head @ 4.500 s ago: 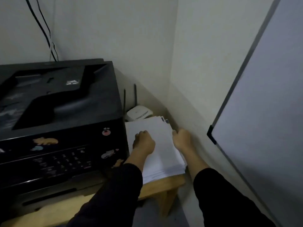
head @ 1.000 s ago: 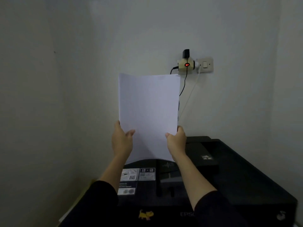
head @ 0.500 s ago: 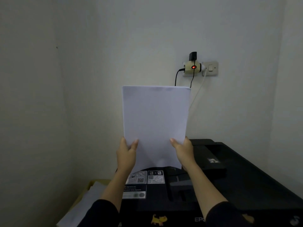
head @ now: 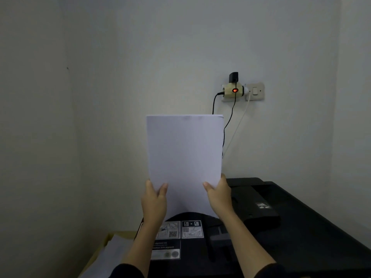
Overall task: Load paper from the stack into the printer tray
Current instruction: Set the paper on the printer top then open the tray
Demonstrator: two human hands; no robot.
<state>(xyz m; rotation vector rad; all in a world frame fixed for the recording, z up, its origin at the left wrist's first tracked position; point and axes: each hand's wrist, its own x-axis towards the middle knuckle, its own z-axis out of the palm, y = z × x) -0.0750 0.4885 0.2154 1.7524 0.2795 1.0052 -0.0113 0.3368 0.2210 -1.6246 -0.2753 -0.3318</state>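
I hold a sheaf of white paper [head: 184,157] upright in front of the wall, above the back of the black printer [head: 291,227]. My left hand [head: 154,201] grips its lower left edge and my right hand [head: 218,195] grips its lower right edge, thumbs on the near face. The bottom edge bows upward between my hands, just over the printer's rear feed area, where instruction labels [head: 180,229] show. Paper [head: 112,255] lies on a wooden surface at the lower left.
A wall socket with an adapter and a glowing red light [head: 234,90] sits above the printer; black and white cables [head: 228,121] hang down behind the paper. Walls close in on the left and right.
Since 4.5 s ago my hands lifted paper off the stack and brought it upright over the printer. In the last second the sheaf has come lower toward the printer's back.
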